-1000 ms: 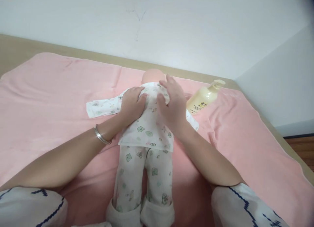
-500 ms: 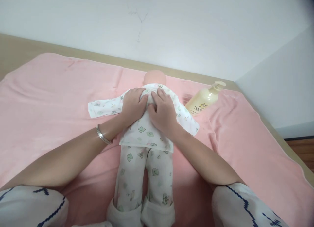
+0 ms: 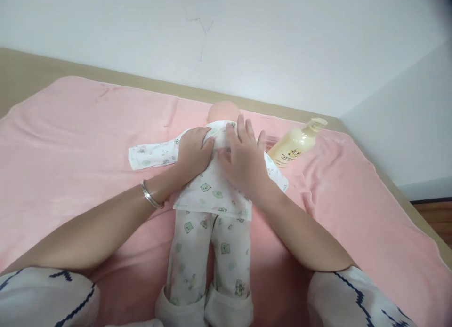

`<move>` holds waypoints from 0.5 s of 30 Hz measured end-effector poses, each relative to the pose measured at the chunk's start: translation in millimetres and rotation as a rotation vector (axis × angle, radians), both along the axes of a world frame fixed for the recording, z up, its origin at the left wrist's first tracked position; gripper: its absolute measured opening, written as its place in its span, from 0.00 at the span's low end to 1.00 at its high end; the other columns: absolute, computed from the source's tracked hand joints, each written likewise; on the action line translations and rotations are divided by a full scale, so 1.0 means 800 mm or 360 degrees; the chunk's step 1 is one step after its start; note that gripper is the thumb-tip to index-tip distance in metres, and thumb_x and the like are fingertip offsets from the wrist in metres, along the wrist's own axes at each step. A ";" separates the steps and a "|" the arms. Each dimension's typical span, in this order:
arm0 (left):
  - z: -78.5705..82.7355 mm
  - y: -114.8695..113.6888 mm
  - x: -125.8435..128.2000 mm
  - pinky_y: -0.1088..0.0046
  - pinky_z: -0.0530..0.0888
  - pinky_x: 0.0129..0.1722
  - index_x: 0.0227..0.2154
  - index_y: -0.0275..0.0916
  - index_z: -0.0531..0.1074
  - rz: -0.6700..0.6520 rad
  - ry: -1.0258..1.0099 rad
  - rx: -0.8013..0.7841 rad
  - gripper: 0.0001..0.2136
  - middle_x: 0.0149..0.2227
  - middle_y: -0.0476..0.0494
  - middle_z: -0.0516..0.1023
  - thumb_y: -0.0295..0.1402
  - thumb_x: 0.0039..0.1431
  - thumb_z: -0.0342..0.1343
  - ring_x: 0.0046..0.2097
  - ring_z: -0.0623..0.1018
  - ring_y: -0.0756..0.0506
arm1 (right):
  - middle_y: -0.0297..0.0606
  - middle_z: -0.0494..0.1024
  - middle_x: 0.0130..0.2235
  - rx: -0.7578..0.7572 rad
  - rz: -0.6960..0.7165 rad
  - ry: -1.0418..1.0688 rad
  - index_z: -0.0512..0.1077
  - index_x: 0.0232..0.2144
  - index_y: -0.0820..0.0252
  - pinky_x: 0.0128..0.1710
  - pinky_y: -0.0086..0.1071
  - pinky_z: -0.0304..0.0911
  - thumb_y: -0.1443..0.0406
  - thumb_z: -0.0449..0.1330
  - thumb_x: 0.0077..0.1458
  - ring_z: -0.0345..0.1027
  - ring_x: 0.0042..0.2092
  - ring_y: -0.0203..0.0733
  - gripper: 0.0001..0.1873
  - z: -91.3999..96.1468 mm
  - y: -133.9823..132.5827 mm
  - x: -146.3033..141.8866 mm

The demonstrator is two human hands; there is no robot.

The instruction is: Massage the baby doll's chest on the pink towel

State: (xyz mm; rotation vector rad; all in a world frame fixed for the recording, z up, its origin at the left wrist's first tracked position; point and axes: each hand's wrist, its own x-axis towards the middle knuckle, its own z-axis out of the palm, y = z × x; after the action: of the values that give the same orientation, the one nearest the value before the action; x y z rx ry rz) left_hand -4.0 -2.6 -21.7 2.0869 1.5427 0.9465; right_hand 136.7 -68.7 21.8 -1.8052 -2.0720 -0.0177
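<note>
A baby doll [image 3: 223,111] lies face down, its bare head at the far end. It wears a white printed top [image 3: 208,190] and matching trousers [image 3: 192,256] with turned-up cuffs. My left hand [image 3: 195,150] rests on the left of the doll's upper back, fingers curved round its side and thumb pointing inward. Over the right of the back is my right hand [image 3: 245,160], its fingers spread and seemingly lifted off the cloth. Nothing is held in it. A silver bangle [image 3: 150,194] circles my left wrist.
The doll lies on a pink blanket [image 3: 77,143] spread over a tan mattress or bed surface [image 3: 31,70]. A pale yellow pump bottle [image 3: 293,143] lies tilted beside the doll's right sleeve. A white wall [image 3: 275,49] rises behind.
My right hand has risen from the doll's back and its fingers have spread apart. My left hand stays in place on the back.
</note>
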 end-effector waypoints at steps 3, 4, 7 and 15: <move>0.000 0.000 0.000 0.53 0.69 0.69 0.56 0.38 0.77 0.0019 0.0019 -0.0008 0.23 0.60 0.38 0.81 0.38 0.69 0.42 0.63 0.76 0.37 | 0.46 0.50 0.80 0.0123 0.0005 0.0103 0.55 0.76 0.52 0.74 0.78 0.42 0.65 0.49 0.69 0.33 0.82 0.65 0.35 0.010 -0.001 0.007; 0.000 0.000 0.000 0.53 0.69 0.69 0.56 0.38 0.77 0.0019 0.0025 -0.0009 0.23 0.60 0.38 0.81 0.38 0.69 0.42 0.63 0.76 0.37 | 0.45 0.50 0.80 0.0132 0.0013 0.0132 0.54 0.77 0.50 0.73 0.78 0.43 0.64 0.48 0.70 0.33 0.82 0.64 0.35 0.008 0.000 0.008; 0.003 -0.002 0.001 0.53 0.71 0.67 0.55 0.37 0.77 0.0012 0.0041 0.0001 0.22 0.58 0.36 0.82 0.37 0.69 0.42 0.61 0.77 0.36 | 0.47 0.53 0.79 -0.0009 0.0037 0.0151 0.58 0.75 0.53 0.74 0.76 0.43 0.64 0.47 0.71 0.37 0.82 0.62 0.33 -0.008 0.009 0.005; 0.023 -0.015 0.002 0.48 0.69 0.71 0.60 0.34 0.75 -0.0031 0.0193 -0.0032 0.24 0.63 0.32 0.79 0.35 0.71 0.40 0.65 0.76 0.34 | 0.52 0.55 0.78 -0.0349 0.0073 0.0268 0.66 0.72 0.61 0.76 0.65 0.51 0.58 0.52 0.70 0.49 0.79 0.62 0.32 0.015 0.025 0.023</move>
State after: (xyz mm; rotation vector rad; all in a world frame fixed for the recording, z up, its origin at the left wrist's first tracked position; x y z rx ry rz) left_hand -2.6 -14.6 -2.9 2.1767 1.5810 0.8076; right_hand 154.7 -48.4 34.2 -1.8107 -2.0602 0.3750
